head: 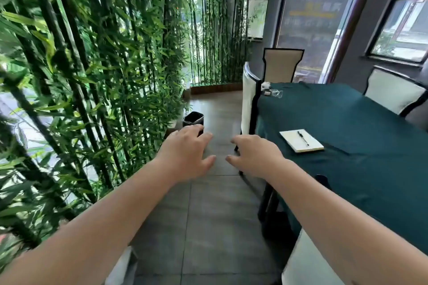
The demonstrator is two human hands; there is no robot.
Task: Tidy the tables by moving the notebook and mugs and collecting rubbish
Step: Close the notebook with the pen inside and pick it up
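Both my hands are out front, empty, fingers loosely spread: left hand (185, 152), right hand (252, 155). Notebook (301, 140) with pen (303, 137) lies at two o'clock on the green table (359, 127). Rubbish (269, 90) sits at the far corner, bin (193, 120) at twelve, handy for it.

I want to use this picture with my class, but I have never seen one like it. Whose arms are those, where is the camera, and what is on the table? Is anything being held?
There is one picture, taken by a wide-angle camera worn on a person's head, looking forward and down. The two bare arms are that person's own. The left hand and the right hand reach forward over the grey tiled floor with fingers spread; neither has a grip on anything.

On the right stands a table under a dark green cloth. On it lies a closed white notebook with a black pen on top. At the far corner lies some small crumpled rubbish, too small to identify. A small black bin stands on the floor beside the bamboo screen.
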